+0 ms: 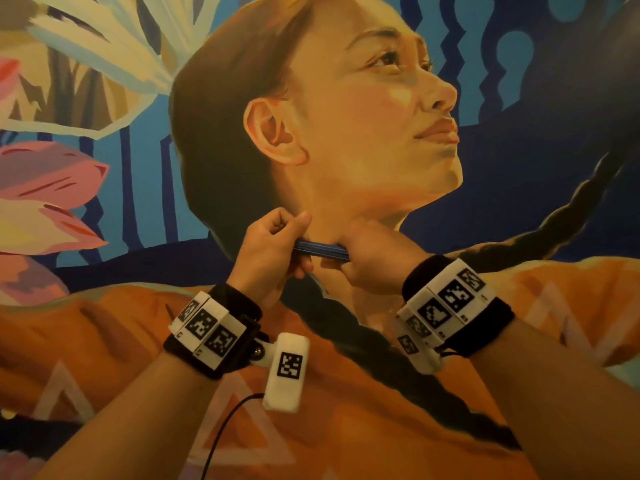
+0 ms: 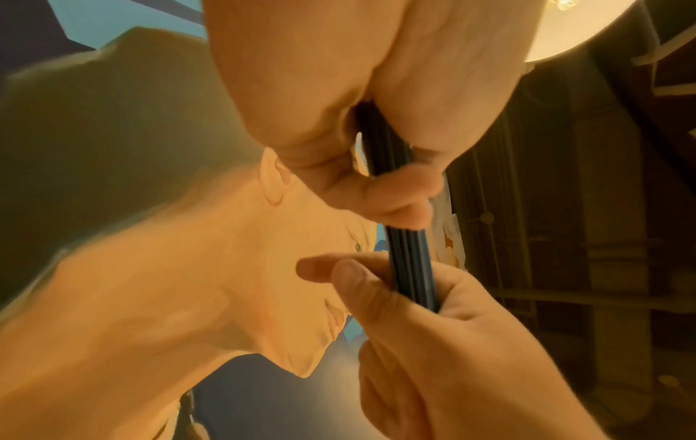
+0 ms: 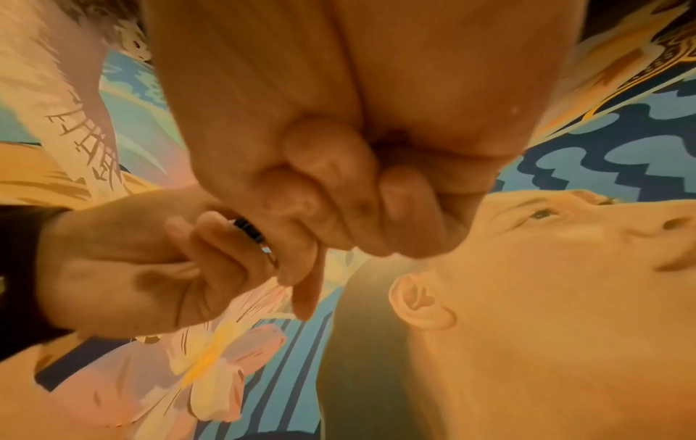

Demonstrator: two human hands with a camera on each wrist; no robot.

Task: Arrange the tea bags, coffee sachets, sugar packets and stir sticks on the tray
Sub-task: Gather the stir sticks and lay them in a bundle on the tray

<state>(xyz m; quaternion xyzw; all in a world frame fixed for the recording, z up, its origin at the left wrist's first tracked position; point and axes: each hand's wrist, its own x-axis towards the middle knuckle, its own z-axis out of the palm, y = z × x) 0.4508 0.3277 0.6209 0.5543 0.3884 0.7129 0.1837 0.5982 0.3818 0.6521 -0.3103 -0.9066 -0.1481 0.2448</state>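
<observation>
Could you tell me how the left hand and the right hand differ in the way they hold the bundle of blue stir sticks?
The left hand holds the left end of the stir sticks, while the right hand holds the right end. The left hand's thumb lies on top of the bundle with fingers curled beneath; the right hand closes round it like a fist. The left hand sits slightly higher than the right hand. Both wear marker-covered wrist rigs and hold the bundle raised before a painted mural.
</observation>
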